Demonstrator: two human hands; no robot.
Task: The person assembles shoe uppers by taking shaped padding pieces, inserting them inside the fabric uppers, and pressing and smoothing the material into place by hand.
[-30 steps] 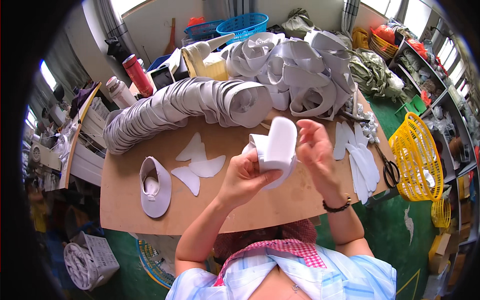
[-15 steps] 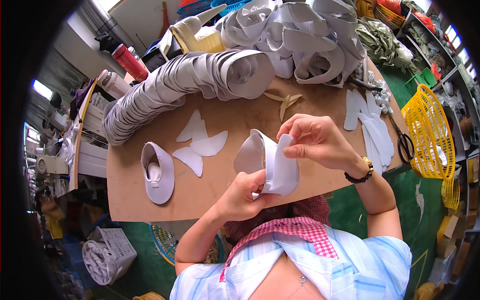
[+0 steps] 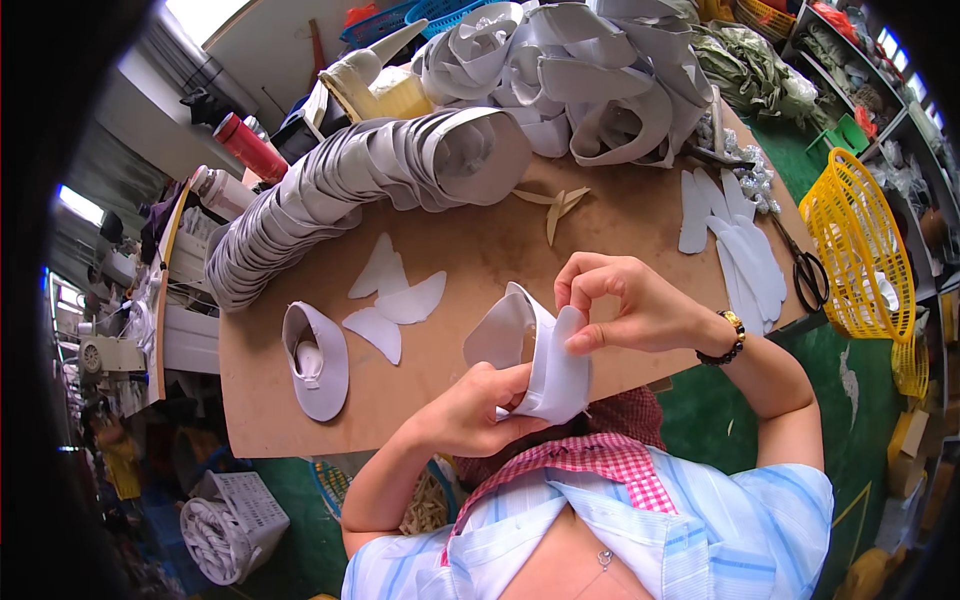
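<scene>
Near the table's front edge, my left hand [image 3: 475,405] grips the lower end of a white shoe upper [image 3: 493,335], thumb below and fingers partly inside it. My right hand [image 3: 640,305] pinches the upper end of a smooth white strip [image 3: 560,365] between thumb and fingers. The strip lies along the outer side of the upper; whether it is stuck there I cannot tell. To the left rests another shoe upper [image 3: 333,385], its opening facing up. Between them are several thin white cut pieces [image 3: 413,298].
A long curved stack of nested uppers [image 3: 310,185] spans the back left, beside a heap of uppers [image 3: 600,85]. Loose white strips [image 3: 750,265] and black scissors [image 3: 808,275] lie at the right. A yellow basket [image 3: 855,250] stands beyond the table's right edge.
The view has shifted slightly. My right fingers have slid a little lower and left with the strip's end, and the upper is turned slightly. Both hands keep their hold.
</scene>
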